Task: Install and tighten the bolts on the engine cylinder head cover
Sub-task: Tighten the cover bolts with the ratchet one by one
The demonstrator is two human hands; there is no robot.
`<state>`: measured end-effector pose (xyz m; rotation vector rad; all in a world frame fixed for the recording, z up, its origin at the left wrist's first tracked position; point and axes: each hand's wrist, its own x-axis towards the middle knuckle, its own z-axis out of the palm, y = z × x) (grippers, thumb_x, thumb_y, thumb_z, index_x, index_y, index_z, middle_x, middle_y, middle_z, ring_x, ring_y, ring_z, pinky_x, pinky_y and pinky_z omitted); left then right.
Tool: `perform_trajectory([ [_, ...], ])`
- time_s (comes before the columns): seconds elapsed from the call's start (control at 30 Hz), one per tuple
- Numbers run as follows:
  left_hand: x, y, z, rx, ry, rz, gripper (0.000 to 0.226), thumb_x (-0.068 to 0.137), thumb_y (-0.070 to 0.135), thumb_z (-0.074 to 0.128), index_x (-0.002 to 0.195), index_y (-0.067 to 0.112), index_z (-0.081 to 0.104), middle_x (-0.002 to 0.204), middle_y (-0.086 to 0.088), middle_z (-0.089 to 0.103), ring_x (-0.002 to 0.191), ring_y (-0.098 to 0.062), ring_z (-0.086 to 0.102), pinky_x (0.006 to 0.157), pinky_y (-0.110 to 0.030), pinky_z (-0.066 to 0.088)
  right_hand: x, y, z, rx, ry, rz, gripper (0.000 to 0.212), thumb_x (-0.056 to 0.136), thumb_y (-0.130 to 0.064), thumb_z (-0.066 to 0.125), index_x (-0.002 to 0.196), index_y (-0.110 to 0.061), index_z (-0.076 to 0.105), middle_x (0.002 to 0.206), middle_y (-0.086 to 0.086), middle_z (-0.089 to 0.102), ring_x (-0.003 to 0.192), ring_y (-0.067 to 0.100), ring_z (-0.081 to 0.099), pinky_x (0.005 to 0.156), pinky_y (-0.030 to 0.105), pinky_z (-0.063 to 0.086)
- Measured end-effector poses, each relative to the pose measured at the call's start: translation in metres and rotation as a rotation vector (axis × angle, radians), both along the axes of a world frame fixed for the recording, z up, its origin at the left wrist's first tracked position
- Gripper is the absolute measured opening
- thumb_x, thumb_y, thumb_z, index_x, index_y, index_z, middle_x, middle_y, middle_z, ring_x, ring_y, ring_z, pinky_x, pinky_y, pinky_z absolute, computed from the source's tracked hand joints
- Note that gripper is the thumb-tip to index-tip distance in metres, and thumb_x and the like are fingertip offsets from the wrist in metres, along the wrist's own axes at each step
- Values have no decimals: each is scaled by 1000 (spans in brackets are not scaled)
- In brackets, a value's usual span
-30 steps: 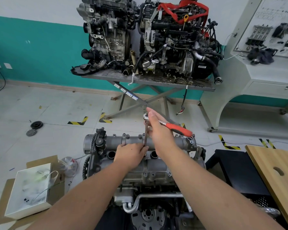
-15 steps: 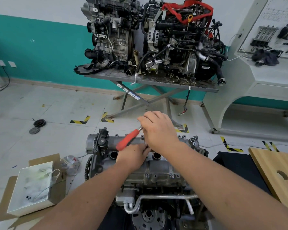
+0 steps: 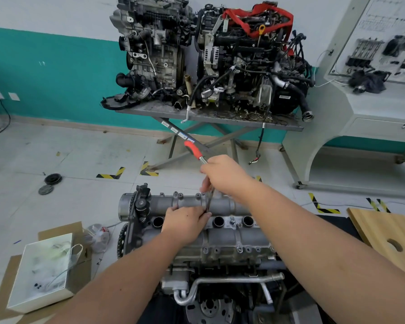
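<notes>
The grey cylinder head cover (image 3: 239,237) tops the engine in front of me, with bolts (image 3: 239,249) along its near edge and more along the far edge. A ratchet wrench with a red handle (image 3: 193,149) stands on a long dark extension (image 3: 208,201) set on the cover's middle. My right hand (image 3: 225,175) grips the ratchet at its head, the handle pointing up and to the far left. My left hand (image 3: 185,222) rests on the cover and pinches the lower end of the extension. The bolt under the socket is hidden by my fingers.
A white open box (image 3: 42,272) with small parts sits on cardboard at lower left. Two engines stand on a metal table (image 3: 208,115) by the teal wall. A wooden board (image 3: 388,232) lies at right, and a grey training console (image 3: 372,108) stands at far right.
My right hand has swung the ratchet round: the red handle pointed right, then down-left near my left hand, and now points up to the far left. My left hand stayed on the extension.
</notes>
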<state>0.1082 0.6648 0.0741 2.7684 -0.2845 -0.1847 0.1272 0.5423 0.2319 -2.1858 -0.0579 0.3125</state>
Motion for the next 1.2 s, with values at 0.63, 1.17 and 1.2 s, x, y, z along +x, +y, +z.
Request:
perform_trajectory([
  [0.63, -6, -1, 16, 143, -52, -10, 30, 100, 21, 39, 118, 23, 62, 118, 3, 68, 117, -20, 57, 102, -37, 35, -38, 28, -68, 282, -738, 27, 30, 100, -30, 54, 123, -19, 71, 125, -7, 67, 119, 7, 59, 100, 25, 47],
  [1.17, -5, -1, 11, 140, -94, -74, 34, 101, 29, 20, 97, 25, 53, 91, 1, 66, 96, -26, 60, 78, -41, 33, -19, 8, -34, -918, -862, 296, 62, 101, -53, 27, 141, -11, 47, 113, 8, 61, 99, 28, 57, 79, 40, 43],
  [1.2, -4, 0, 10, 133, -95, -89, 39, 99, 33, 15, 100, 27, 53, 85, 3, 61, 93, -25, 59, 76, -40, 30, -19, 9, -30, -933, -848, 310, 59, 102, -52, 24, 137, -12, 49, 111, 7, 61, 98, 28, 57, 74, 39, 40],
])
